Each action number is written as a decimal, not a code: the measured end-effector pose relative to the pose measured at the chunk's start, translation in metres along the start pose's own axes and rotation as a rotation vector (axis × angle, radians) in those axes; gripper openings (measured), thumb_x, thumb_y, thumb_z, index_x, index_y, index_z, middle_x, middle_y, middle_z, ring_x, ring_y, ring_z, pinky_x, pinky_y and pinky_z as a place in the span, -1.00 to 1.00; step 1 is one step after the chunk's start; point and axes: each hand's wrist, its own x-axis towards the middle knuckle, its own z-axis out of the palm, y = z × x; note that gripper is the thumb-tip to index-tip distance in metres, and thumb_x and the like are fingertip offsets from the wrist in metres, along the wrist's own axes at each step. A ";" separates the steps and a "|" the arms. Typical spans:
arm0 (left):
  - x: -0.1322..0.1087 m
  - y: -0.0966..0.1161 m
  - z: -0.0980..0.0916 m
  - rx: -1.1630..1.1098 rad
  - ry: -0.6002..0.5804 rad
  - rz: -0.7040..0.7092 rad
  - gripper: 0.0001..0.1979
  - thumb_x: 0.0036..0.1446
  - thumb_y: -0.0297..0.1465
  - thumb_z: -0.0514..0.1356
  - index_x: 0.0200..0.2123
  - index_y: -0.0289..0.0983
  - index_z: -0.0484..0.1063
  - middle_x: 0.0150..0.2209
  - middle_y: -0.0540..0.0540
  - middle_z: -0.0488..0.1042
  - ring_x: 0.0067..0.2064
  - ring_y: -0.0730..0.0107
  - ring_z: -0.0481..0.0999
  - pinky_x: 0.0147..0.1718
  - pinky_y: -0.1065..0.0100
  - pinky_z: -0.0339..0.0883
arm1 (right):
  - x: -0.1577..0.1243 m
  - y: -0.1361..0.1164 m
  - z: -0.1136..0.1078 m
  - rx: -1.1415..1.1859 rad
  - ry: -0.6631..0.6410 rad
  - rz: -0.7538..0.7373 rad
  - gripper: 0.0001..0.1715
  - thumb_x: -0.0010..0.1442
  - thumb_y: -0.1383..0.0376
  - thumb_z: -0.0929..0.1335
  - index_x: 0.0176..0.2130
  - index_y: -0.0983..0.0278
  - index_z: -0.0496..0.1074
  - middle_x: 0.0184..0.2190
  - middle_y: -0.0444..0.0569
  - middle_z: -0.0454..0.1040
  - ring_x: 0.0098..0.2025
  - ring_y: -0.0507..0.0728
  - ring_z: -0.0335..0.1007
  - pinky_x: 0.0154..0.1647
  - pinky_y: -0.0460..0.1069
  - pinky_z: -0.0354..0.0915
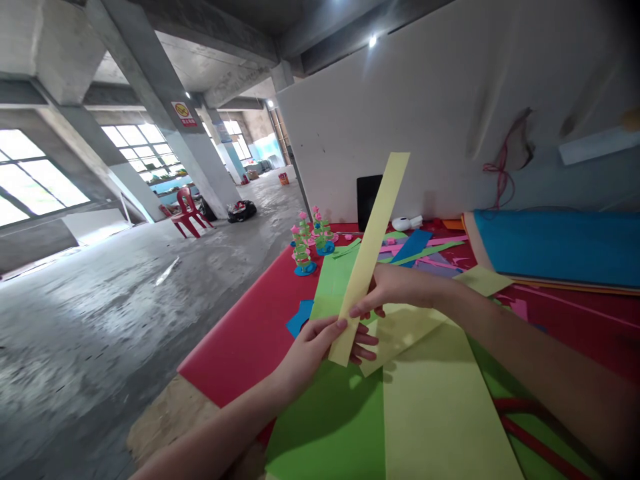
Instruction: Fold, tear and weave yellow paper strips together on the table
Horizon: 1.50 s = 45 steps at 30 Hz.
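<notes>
A long, pale yellow paper strip point(376, 240) is held up at a slant over the table. My left hand point(320, 341) pinches its lower end, thumb in front and fingers behind. Just above, my right hand point(377, 293) grips the strip's right edge between thumb and fingers. Beneath my hands lie a large yellow paper sheet point(435, 393) and a green paper sheet point(325, 420). Another yellow piece point(400, 337) rests on top of them. A blue paper piece point(299, 319) pokes out beside my left hand.
Small paper towers point(301, 253) on blue bases stand at the table's far left. Coloured scraps point(415, 248) and a white glue dispenser-like object point(406, 223) lie at the back. Blue sheets point(560, 247) are stacked right. Red handles point(530, 417) show lower right. A board wall point(440, 113) rises behind.
</notes>
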 end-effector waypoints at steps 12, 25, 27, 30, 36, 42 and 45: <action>-0.001 0.002 -0.001 0.099 0.065 -0.062 -0.72 0.04 -0.31 0.13 -0.37 -0.46 0.44 -0.40 -0.24 0.52 -0.39 0.30 0.52 -0.46 0.44 0.38 | -0.001 0.002 0.001 0.016 -0.009 0.032 -0.80 -0.10 0.24 0.37 -0.42 0.32 0.43 -0.48 -0.03 0.41 -0.43 0.05 0.34 -0.58 -0.16 0.21; 0.001 -0.001 -0.003 0.080 0.028 -0.079 -0.73 0.05 -0.32 0.13 -0.36 -0.47 0.43 -0.41 -0.26 0.51 -0.40 0.33 0.52 -0.51 0.49 0.35 | 0.000 0.001 -0.001 0.036 -0.048 0.091 -0.78 -0.12 0.25 0.39 -0.42 0.36 0.42 -0.47 -0.02 0.40 -0.42 0.04 0.34 -0.57 -0.17 0.24; 0.001 -0.002 -0.004 0.057 0.030 -0.089 -0.74 0.05 -0.33 0.13 -0.37 -0.47 0.43 -0.41 -0.26 0.51 -0.41 0.32 0.52 -0.51 0.49 0.35 | 0.000 0.002 -0.002 0.037 -0.040 0.105 -0.78 -0.11 0.25 0.39 -0.43 0.36 0.42 -0.47 -0.02 0.40 -0.42 0.03 0.33 -0.57 -0.18 0.24; 0.001 -0.002 -0.004 0.018 0.022 -0.096 -0.75 0.04 -0.35 0.14 -0.38 -0.47 0.44 -0.44 -0.27 0.51 -0.43 0.30 0.52 -0.50 0.46 0.35 | 0.001 0.004 -0.001 0.039 -0.043 0.116 -0.78 -0.12 0.25 0.39 -0.43 0.36 0.42 -0.50 -0.04 0.39 -0.44 0.03 0.33 -0.58 -0.18 0.23; -0.002 -0.001 -0.005 0.020 -0.022 -0.121 -0.75 0.02 -0.36 0.15 -0.47 -0.47 0.49 -0.53 -0.23 0.51 -0.51 0.30 0.50 -0.47 0.37 0.37 | 0.001 0.002 -0.001 0.055 -0.094 0.116 -0.76 -0.11 0.25 0.40 -0.43 0.39 0.41 -0.49 -0.03 0.38 -0.45 0.03 0.32 -0.59 -0.17 0.24; -0.003 0.003 -0.005 0.155 -0.036 -0.106 -0.64 0.02 -0.29 0.14 -0.64 -0.44 0.47 -0.69 -0.15 0.45 -0.68 0.42 0.40 -0.66 0.47 0.26 | -0.003 -0.005 -0.001 0.082 -0.111 0.141 -0.85 -0.10 0.33 0.38 -0.45 0.39 0.40 -0.55 -0.07 0.35 -0.49 -0.01 0.29 -0.60 -0.18 0.23; -0.004 0.005 -0.004 0.228 -0.051 -0.123 -0.57 0.03 -0.24 0.12 -0.73 -0.43 0.43 -0.77 -0.10 0.38 -0.76 0.51 0.31 -0.73 0.51 0.17 | -0.004 -0.007 -0.003 0.089 -0.118 0.155 -0.86 -0.11 0.33 0.38 -0.46 0.38 0.40 -0.55 -0.08 0.35 -0.50 -0.01 0.29 -0.60 -0.18 0.24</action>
